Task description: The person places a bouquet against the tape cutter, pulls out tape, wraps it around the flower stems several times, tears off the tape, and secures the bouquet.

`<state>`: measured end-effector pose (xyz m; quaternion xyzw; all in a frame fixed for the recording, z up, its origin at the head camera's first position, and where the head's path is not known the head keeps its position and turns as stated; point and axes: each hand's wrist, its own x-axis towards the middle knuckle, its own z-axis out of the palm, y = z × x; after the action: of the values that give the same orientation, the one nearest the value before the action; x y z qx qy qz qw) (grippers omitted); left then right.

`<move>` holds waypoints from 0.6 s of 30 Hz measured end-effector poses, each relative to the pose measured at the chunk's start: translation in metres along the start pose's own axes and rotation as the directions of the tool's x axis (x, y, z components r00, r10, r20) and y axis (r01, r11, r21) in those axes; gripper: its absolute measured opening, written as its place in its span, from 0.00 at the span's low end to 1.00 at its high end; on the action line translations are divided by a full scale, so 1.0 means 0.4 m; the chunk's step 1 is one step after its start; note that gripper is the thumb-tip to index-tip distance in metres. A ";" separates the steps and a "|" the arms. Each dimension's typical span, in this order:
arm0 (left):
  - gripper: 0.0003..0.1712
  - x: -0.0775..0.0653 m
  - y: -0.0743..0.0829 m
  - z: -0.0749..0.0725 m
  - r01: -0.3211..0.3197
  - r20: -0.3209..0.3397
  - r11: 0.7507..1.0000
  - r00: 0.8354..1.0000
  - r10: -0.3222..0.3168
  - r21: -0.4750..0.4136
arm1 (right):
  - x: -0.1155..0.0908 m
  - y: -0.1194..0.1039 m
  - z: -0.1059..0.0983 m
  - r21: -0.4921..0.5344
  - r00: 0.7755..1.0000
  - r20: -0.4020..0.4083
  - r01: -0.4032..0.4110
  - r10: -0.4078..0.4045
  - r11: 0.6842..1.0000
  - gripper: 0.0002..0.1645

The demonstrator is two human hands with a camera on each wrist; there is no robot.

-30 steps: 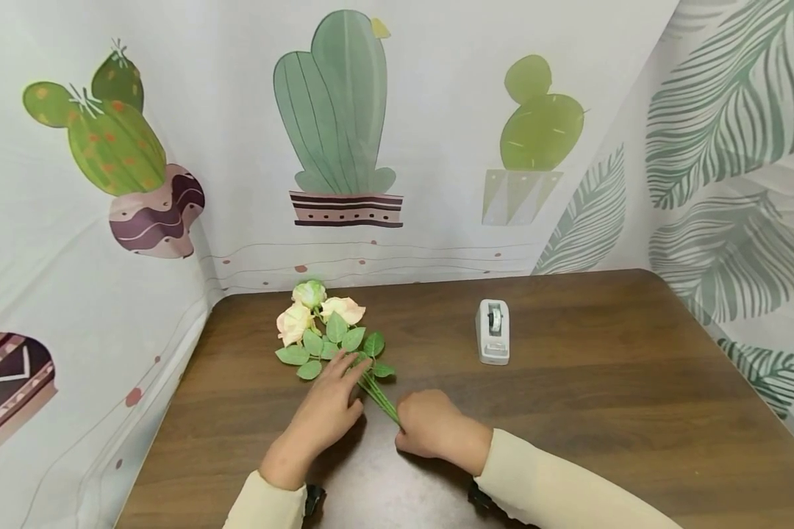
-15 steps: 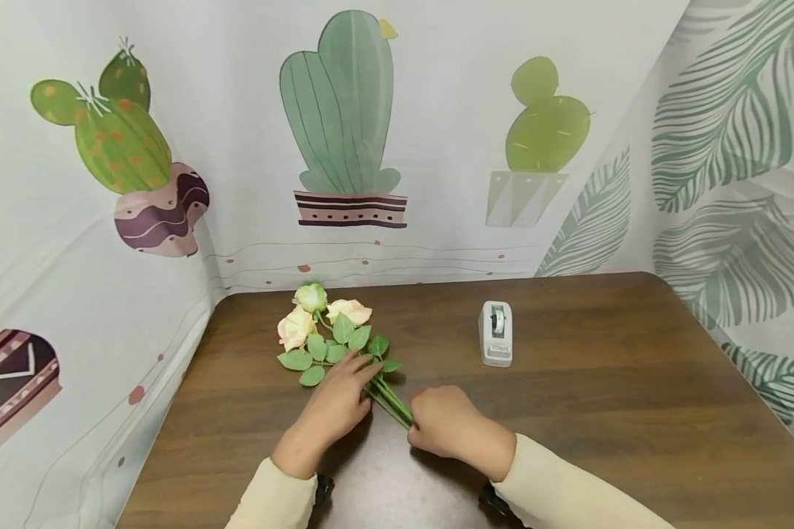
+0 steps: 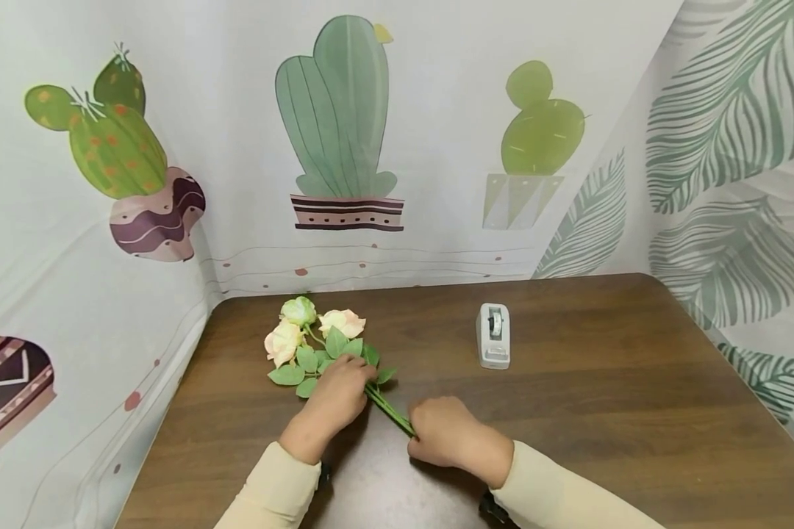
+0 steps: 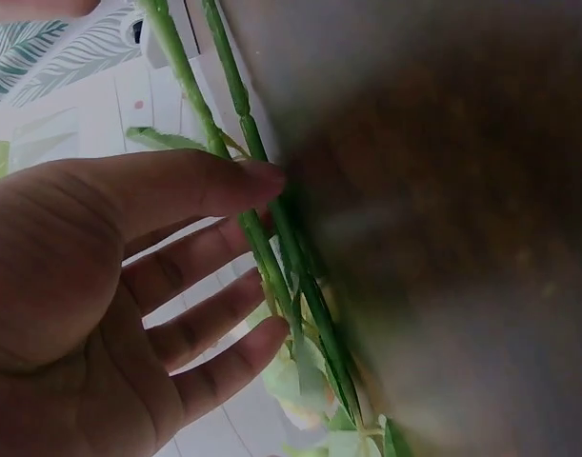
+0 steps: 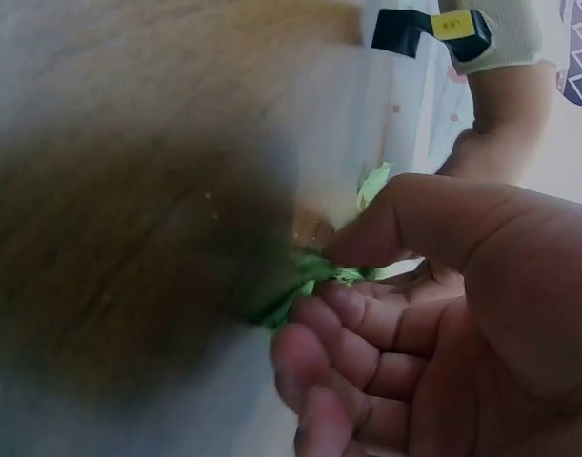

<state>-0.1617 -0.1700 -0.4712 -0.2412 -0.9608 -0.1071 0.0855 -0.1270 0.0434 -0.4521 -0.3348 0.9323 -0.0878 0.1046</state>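
A bunch of roses [image 3: 283, 341] with pale peach and greenish blooms lies on the table, its green stems [image 3: 390, 411] slanting toward me on the right. My left hand [image 3: 337, 397] holds the stems just below the leaves. In the left wrist view, its thumb [image 4: 205, 181] lies across two stems with the fingers bent behind them. Near the lower stem ends, my right hand [image 3: 453, 432] grips the bunch. The right wrist view has that thumb [image 5: 386, 228] and curled fingers pinching the stem ends, which look blurred there.
A white tape dispenser [image 3: 494, 336] stands on the brown wooden table [image 3: 602, 382], right of and beyond my hands. Behind the table hangs a cloth [image 3: 437, 147] printed with cacti and leaves. Black wrist straps show at both sleeves.
My left hand's fingers have gone from spread over the leaves to bent around the stems. The blooms have shifted slightly left and nearer. My right hand has moved a little right, still gripping.
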 end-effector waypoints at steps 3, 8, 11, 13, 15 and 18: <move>0.16 0.003 0.003 -0.002 0.010 0.019 1.000 1.000 -0.010 -0.016 | 0.004 -0.005 0.005 -0.028 1.000 0.023 -0.008 0.009 1.000 0.11; 0.16 0.004 0.009 -0.005 0.019 0.037 1.000 0.999 -0.019 -0.003 | 0.015 -0.005 0.013 -0.047 0.999 0.021 -0.033 0.034 0.998 0.17; 0.17 0.004 0.011 -0.006 0.019 0.032 1.000 0.999 -0.019 0.010 | 0.024 -0.001 0.018 -0.016 0.999 0.002 -0.051 0.052 0.999 0.19; 0.16 0.004 0.011 -0.006 0.013 0.028 1.000 1.000 -0.013 0.014 | 0.028 0.000 0.021 0.005 0.998 -0.002 -0.063 0.063 0.998 0.20; 0.16 0.004 0.011 -0.004 0.011 0.028 1.000 1.000 -0.011 0.019 | 0.031 0.000 0.021 0.015 0.997 -0.011 -0.071 0.071 0.997 0.19; 0.15 0.004 0.010 -0.002 0.006 0.030 1.000 1.000 -0.007 0.029 | 0.035 0.001 0.022 -0.005 0.997 -0.036 -0.071 0.070 0.997 0.16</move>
<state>-0.1608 -0.1660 -0.4693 -0.2382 -0.9642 -0.0897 0.0742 -0.1355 0.0339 -0.4624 -0.3004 0.9456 -0.0871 0.0897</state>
